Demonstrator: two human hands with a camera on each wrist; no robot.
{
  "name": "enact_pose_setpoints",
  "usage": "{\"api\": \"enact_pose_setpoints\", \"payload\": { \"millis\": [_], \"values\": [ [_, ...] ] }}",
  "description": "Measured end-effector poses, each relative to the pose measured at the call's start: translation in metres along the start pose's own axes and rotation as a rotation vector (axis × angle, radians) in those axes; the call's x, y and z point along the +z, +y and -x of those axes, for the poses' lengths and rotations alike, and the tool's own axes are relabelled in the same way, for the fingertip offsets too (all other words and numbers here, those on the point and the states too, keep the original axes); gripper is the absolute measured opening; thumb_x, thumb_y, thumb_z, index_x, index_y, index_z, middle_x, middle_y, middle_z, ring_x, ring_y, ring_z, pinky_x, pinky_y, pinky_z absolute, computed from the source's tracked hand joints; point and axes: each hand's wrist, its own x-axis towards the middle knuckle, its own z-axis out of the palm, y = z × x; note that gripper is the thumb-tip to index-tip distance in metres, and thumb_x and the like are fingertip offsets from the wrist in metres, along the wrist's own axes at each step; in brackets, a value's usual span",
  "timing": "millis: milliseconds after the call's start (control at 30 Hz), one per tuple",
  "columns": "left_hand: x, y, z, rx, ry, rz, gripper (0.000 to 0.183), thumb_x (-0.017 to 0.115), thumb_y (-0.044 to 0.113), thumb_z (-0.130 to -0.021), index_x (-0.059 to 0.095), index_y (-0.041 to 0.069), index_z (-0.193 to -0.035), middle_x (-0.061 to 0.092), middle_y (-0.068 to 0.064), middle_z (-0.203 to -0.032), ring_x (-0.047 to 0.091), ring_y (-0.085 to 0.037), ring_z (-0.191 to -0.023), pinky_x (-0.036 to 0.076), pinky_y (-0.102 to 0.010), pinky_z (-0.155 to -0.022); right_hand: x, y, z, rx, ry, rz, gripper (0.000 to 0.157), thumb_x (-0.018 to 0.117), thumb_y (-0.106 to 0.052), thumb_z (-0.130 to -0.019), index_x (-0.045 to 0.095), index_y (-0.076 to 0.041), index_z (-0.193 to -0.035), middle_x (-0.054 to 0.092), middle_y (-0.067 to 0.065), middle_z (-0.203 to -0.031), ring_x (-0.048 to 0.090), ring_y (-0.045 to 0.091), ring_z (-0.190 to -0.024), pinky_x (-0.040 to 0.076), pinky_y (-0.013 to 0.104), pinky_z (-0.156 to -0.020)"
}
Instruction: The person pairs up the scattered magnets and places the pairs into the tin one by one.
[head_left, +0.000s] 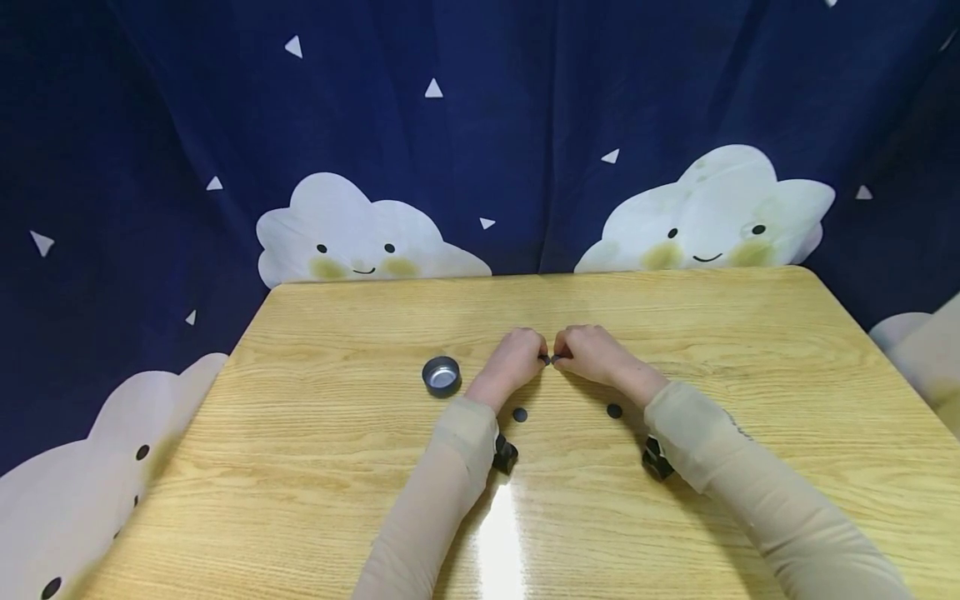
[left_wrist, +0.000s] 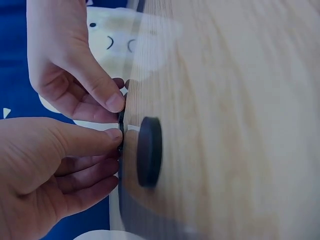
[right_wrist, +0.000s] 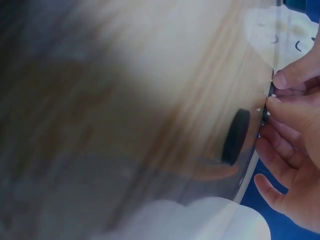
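Observation:
My left hand [head_left: 516, 360] and right hand [head_left: 594, 354] meet over the middle of the table, fingertips close together. Between thumb and fingers the left pinches a small black disc [head_left: 545, 360]; a second black disc [head_left: 556, 358] is pinched by the right. In the left wrist view the held discs stand edge to edge at the tabletop. Nearer the body, a loose black disc [head_left: 520, 414] lies below the left hand. Another loose disc [head_left: 614, 411] lies under the right forearm. Both look flat and thick-edged in the wrist views.
A round dark tin [head_left: 441, 377] with a silvery inside stands left of the left hand. The wooden table [head_left: 337, 467] ends at a dark blue curtain [head_left: 525, 125] with white clouds. Each wrist carries a small black camera [head_left: 505, 456].

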Motion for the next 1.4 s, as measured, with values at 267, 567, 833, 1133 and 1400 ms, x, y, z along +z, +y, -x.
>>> {"api": "enact_pose_setpoints", "payload": {
  "millis": [267, 567, 833, 1133, 1400],
  "values": [
    [0.000, 0.000, 0.000, 0.000, 0.003, 0.010, 0.006, 0.066, 0.011, -0.082, 0.071, 0.009, -0.083, 0.067, 0.001, -0.083, 0.056, -0.011, -0.075, 0.044, -0.021, -0.068, 0.001, 0.001, 0.000, 0.001, 0.001, 0.015, 0.015, 0.069, -0.022, -0.080, 0.064, -0.009, -0.084, 0.059, 0.000, -0.076, 0.051, 0.014, -0.066, 0.042, 0.033, -0.064],
    [-0.002, -0.007, 0.006, -0.014, 0.027, -0.004, 0.007, 0.063, 0.009, -0.082, 0.070, 0.009, -0.080, 0.066, 0.000, -0.084, 0.058, -0.014, -0.077, 0.046, -0.023, -0.070, 0.000, -0.001, 0.000, -0.018, 0.021, 0.020, 0.014, 0.070, -0.022, -0.079, 0.065, -0.009, -0.084, 0.058, 0.000, -0.076, 0.051, 0.014, -0.067, 0.042, 0.034, -0.065],
    [-0.008, -0.016, 0.015, -0.059, 0.000, 0.015, 0.017, 0.058, 0.009, -0.086, 0.069, 0.007, -0.099, 0.064, -0.005, -0.101, 0.060, -0.017, -0.095, 0.048, -0.027, -0.082, 0.006, -0.005, -0.001, -0.084, 0.053, 0.018, 0.017, 0.070, -0.017, -0.079, 0.067, -0.006, -0.091, 0.058, 0.004, -0.084, 0.055, 0.017, -0.074, 0.046, 0.036, -0.071],
    [-0.018, -0.027, 0.025, -0.090, 0.014, 0.048, 0.019, 0.058, 0.014, -0.087, 0.067, 0.005, -0.102, 0.061, -0.006, -0.099, 0.059, -0.018, -0.089, 0.048, -0.029, -0.079, 0.007, -0.009, -0.003, -0.083, 0.038, 0.006, 0.015, 0.068, -0.017, -0.081, 0.069, -0.009, -0.094, 0.059, 0.004, -0.089, 0.057, 0.018, -0.078, 0.048, 0.034, -0.072],
    [-0.022, -0.043, 0.037, -0.131, 0.070, 0.120, 0.022, 0.060, 0.017, -0.087, 0.067, 0.006, -0.105, 0.060, -0.007, -0.101, 0.060, -0.019, -0.091, 0.048, -0.029, -0.078, 0.010, -0.007, -0.006, -0.073, 0.044, -0.004, 0.013, 0.068, -0.016, -0.081, 0.070, -0.009, -0.092, 0.059, 0.003, -0.087, 0.058, 0.018, -0.078, 0.048, 0.033, -0.071]
  ]
}}
